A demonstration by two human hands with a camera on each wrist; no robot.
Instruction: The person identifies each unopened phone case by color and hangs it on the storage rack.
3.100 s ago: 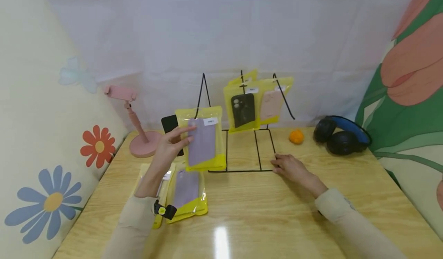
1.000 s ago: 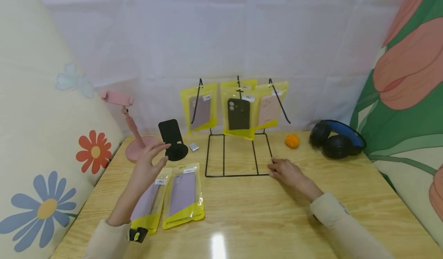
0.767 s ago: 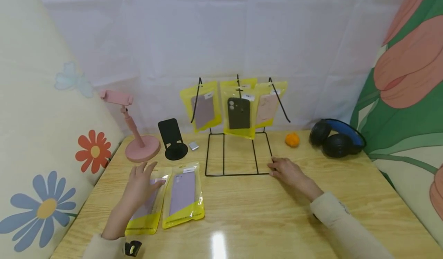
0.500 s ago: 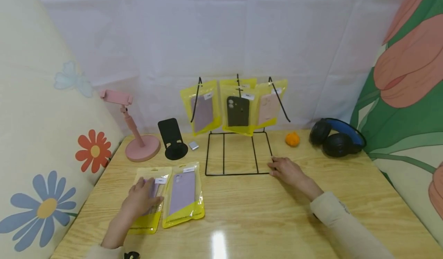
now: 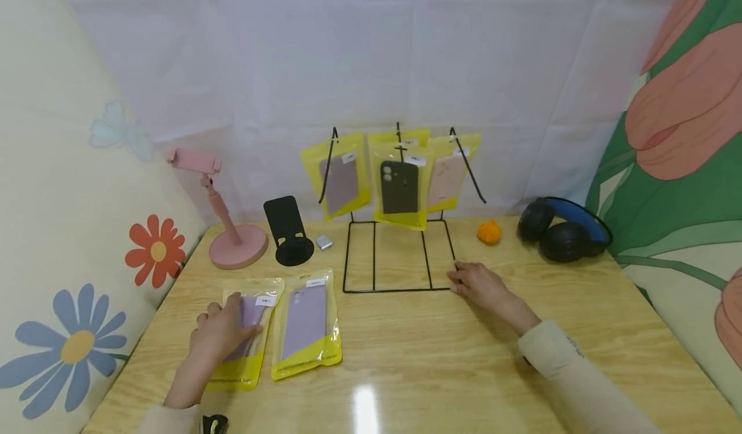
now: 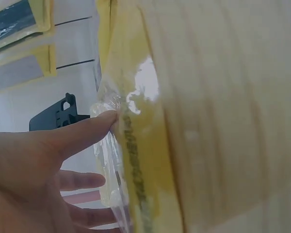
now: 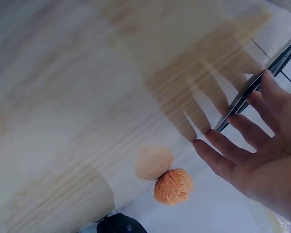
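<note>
My left hand (image 5: 216,334) spans the left of two bagged purple phone cases (image 5: 253,311) lying on the table, gripping it between thumb and fingers. In the left wrist view the thumb (image 6: 89,133) touches the crinkled clear plastic bag (image 6: 136,160). The other bagged purple phone case (image 5: 305,318) lies just to its right. With my right hand (image 5: 481,286) I pinch the front right of the black wire display rack (image 5: 400,290); the right wrist view shows thumb and fingertips at its bar (image 7: 240,99). On the rack hang bagged phone cases: purple (image 5: 340,186), black (image 5: 400,186) and pink (image 5: 446,179), with another bag behind.
A pink phone stand (image 5: 237,247), a black phone stand (image 5: 294,250) and a small silver-white block (image 5: 323,242) stand at the back left. An orange yarn ball (image 5: 489,232) and headphones (image 5: 565,237) lie right of the rack.
My left hand hung a bagged purple case on the rack's left hook, let go, and came down onto the left bag, which has shifted slightly left. My right hand stays on the rack.
</note>
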